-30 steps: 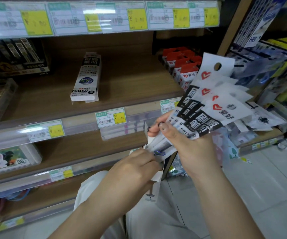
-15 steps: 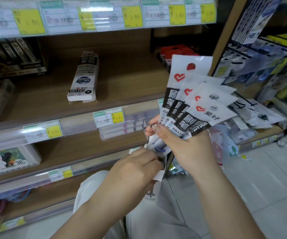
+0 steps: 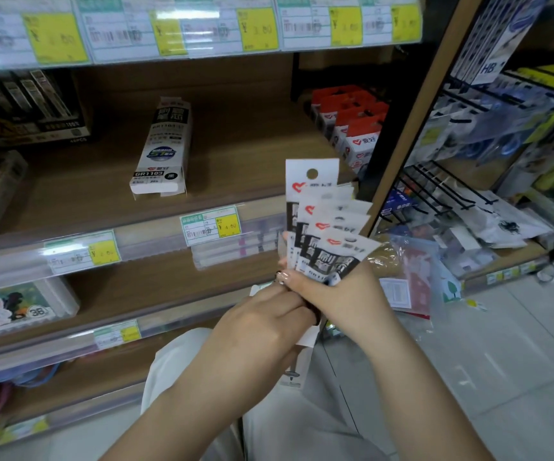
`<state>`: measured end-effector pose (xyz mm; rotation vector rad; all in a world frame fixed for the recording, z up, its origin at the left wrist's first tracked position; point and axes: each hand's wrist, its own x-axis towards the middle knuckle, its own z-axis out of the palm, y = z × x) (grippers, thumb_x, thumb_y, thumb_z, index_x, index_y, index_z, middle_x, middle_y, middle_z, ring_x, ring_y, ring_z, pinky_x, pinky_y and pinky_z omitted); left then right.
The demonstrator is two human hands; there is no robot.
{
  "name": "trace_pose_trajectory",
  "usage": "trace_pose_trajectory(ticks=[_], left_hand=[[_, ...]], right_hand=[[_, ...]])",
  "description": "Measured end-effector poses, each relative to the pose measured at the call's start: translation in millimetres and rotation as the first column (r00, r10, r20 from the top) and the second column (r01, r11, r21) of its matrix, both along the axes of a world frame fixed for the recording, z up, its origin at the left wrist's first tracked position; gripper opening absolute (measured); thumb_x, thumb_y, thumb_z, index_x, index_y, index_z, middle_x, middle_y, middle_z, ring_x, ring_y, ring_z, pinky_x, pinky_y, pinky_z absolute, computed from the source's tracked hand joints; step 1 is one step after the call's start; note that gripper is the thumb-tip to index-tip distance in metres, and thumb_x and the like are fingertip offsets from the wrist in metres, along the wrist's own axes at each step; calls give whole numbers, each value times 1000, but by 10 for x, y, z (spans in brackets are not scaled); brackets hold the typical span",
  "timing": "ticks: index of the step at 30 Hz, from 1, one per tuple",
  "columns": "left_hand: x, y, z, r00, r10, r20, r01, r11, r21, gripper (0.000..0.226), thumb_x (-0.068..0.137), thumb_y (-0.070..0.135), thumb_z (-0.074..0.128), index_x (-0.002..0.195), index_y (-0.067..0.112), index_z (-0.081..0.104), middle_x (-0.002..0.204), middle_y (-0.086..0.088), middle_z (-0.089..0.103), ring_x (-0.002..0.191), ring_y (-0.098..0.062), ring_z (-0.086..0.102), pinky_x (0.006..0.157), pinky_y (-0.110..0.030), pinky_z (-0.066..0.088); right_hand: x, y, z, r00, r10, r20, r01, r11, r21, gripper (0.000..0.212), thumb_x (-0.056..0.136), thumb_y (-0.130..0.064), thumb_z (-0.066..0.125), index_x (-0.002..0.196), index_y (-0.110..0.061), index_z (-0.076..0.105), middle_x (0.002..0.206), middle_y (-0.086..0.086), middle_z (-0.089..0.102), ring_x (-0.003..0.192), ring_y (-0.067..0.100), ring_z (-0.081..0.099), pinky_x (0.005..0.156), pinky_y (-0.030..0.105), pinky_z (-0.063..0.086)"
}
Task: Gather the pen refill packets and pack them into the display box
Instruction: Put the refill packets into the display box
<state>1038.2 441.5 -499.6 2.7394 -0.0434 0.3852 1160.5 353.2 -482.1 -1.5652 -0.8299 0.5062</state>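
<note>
The right hand [image 3: 339, 294] is gripping a fan of pen refill packets [image 3: 329, 234] — fingers and thumb clenched round their lower ends, the hang-hole tops pointing up in front of the wooden shelf [image 3: 235, 161]. The left hand [image 3: 262, 324] is curling its fingers round the white display box [image 3: 297, 371] (mostly hidden beneath it), just below the packets.

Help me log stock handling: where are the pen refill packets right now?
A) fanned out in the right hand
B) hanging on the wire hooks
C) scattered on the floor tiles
A: the packets fan upward, gripped by the right hand, above the left hand holding the display box.
</note>
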Motion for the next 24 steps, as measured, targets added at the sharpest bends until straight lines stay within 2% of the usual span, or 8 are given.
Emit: trace_pose_trajectory(ticks=[3, 4, 8, 12, 15, 19, 22, 24], left_hand=[[9, 19, 4, 1000, 2, -17, -3, 1000, -14, 29, 68, 16, 44, 89, 10, 64, 92, -2, 61, 92, -26, 57, 64, -37, 52], [14, 32, 0, 1000, 7, -19, -7, 1000, -20, 29, 69, 18, 43, 88, 10, 63, 91, -2, 61, 91, -26, 57, 63, -38, 53], [21, 69, -40, 1000, 10, 0, -10, 1000, -13, 19, 74, 17, 55, 91, 14, 62, 91, 1, 58, 88, -22, 55, 61, -37, 52], [9, 87, -60, 1000, 24, 9, -23, 999, -25, 18, 74, 17, 56, 92, 15, 60, 90, 2, 57, 88, -21, 54, 60, -38, 52], [-1, 96, -68, 998, 51, 28, -51, 998, -25, 21, 68, 10, 69, 87, 14, 60, 88, 1, 58, 86, -23, 57, 61, -38, 52], [7, 83, -44, 998, 49, 36, -48, 998, -28, 21, 68, 10, 72, 87, 12, 62, 89, 1, 59, 87, -23, 57, 64, -37, 52], [0, 83, -42, 999, 43, 27, -43, 999, -18, 25, 65, 5, 73, 86, 13, 62, 88, 1, 58, 86, -23, 56, 62, -37, 51], [-16, 86, -50, 999, 45, 20, -45, 999, -18, 28, 64, 5, 75, 87, 14, 62, 89, 1, 58, 86, -24, 57, 60, -37, 52]], right_hand=[[114, -14, 99, 996, 89, 33, -90, 996, 23, 27, 63, -30, 79, 87, -39, 70, 94, -12, 72, 96, 6, 65, 86, 27, 51], [145, -14, 152, 990, 141, 21, -142, 989, 50, 29, 63, -32, 77, 89, -41, 70, 96, -15, 71, 98, 5, 64, 88, 27, 50], [247, 5, 316, 976, 188, 112, -191, 981, 18, 26, 70, -24, 73, 87, -44, 70, 100, -17, 71, 101, 3, 64, 91, 30, 49], [256, 28, 230, 947, 224, 230, -177, 962, -209, 30, 77, -14, 74, 92, -39, 67, 100, -19, 68, 99, -4, 61, 89, 18, 47], [201, 41, 79, 938, 243, 248, -151, 929, -338, 30, 78, -12, 71, 103, -27, 67, 104, -10, 68, 97, 1, 61, 85, 15, 46], [198, 39, 132, 915, 235, 328, -97, 917, -387, 36, 75, -9, 72, 110, -17, 67, 110, -2, 66, 100, 7, 60, 88, 26, 48], [194, 36, 264, 851, 279, 445, -108, 922, -372, 35, 71, -7, 72, 105, -18, 70, 108, -5, 64, 99, 1, 54, 86, 15, 43], [196, 37, 323, 845, 302, 441, -140, 922, -362, 30, 71, -10, 72, 99, -19, 71, 105, -8, 64, 96, 0, 55, 85, 15, 44]])
